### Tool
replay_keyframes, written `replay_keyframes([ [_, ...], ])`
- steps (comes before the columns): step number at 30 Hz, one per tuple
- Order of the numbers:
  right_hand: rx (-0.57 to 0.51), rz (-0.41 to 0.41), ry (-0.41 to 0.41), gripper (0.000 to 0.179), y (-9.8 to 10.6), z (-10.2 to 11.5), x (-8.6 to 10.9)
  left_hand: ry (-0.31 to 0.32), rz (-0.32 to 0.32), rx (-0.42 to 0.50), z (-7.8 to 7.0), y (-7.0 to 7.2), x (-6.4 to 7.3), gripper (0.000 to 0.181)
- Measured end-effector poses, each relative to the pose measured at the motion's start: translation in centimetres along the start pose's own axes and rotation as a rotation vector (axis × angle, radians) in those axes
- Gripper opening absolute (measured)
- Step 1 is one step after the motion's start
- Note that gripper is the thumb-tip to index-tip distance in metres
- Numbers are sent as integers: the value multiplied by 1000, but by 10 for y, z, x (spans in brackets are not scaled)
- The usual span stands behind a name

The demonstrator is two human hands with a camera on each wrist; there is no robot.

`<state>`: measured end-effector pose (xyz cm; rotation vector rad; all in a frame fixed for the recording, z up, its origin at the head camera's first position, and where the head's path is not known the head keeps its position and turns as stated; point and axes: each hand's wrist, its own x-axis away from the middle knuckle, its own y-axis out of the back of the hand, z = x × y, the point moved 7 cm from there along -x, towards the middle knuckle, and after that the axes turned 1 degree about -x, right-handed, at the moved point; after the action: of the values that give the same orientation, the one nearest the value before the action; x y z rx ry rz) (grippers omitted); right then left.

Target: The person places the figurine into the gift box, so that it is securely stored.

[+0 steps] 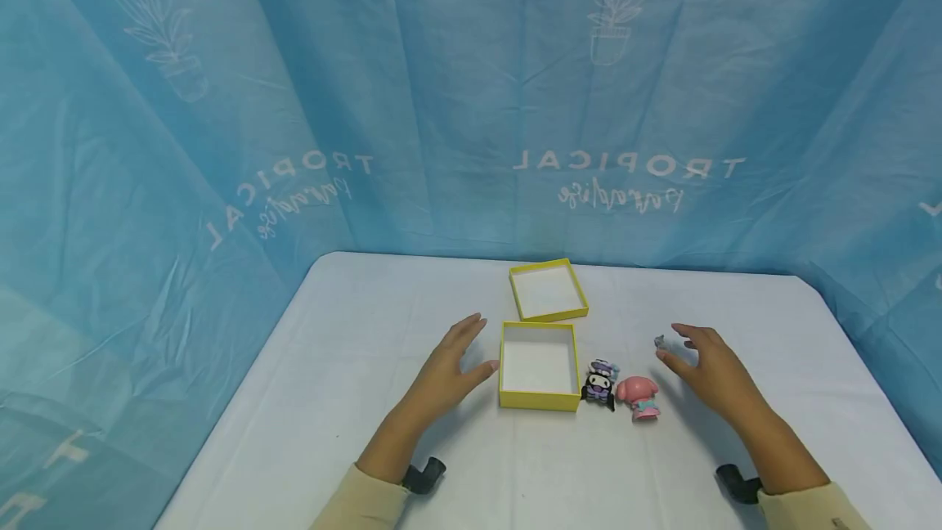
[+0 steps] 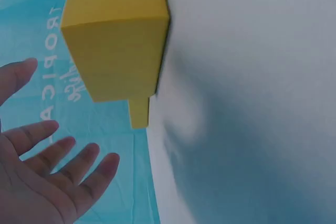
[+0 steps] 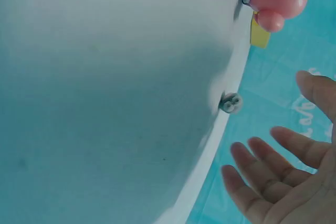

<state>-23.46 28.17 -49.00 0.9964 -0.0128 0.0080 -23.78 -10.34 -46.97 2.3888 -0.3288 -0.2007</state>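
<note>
Left hand (image 1: 445, 370): fingers (image 2: 107, 166) spread, slightly bent, thumb set well apart; grips nothing. Right hand (image 1: 712, 379): fingers (image 3: 241, 192) likewise spread, loosely curved, holding nothing.

Small grey trinket (image 1: 659, 341): on the worktop (image 1: 368, 309), near the right thumb and forefinger tips; a gap shows in the right wrist view, which also gives its rounded top. Detail too small in the head view.

Yellow box (image 1: 540, 401): just beside the left thumb. Outer walls only in the left wrist view; white interior in the head view alone.

Pink figurine (image 1: 639, 395): between box and right hand; also in the right wrist view, at its upper edge.

Dark-haired figurine (image 1: 599, 387): between box and pink figurine; head view only.

Shallow yellow tray (image 1: 548, 289): just behind the box, white inside, slightly askew.

Blue curtain (image 1: 456, 105): backdrop, lettered TROPICAL in mirror writing.
</note>
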Motion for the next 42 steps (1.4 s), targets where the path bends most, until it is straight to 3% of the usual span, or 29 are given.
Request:
replay_keyframes([
  [8, -13, 49, -15, 65, -3, -6, -4, -66, 79, -15, -2, -11, 2, 76],
  [18, -73, 130, -70, 63, -5, -20, -13, -21, 176, 105, 2, -24, 0, 84],
  [33, -198, 195, -122, 62, -11, -35, -27, -46, 217, 103, 2, -36, -2, 88],
  [42, -215, 216, -132, 58, -15, -41, -32, -44, 225, 102, 2, -36, -3, 90],
])
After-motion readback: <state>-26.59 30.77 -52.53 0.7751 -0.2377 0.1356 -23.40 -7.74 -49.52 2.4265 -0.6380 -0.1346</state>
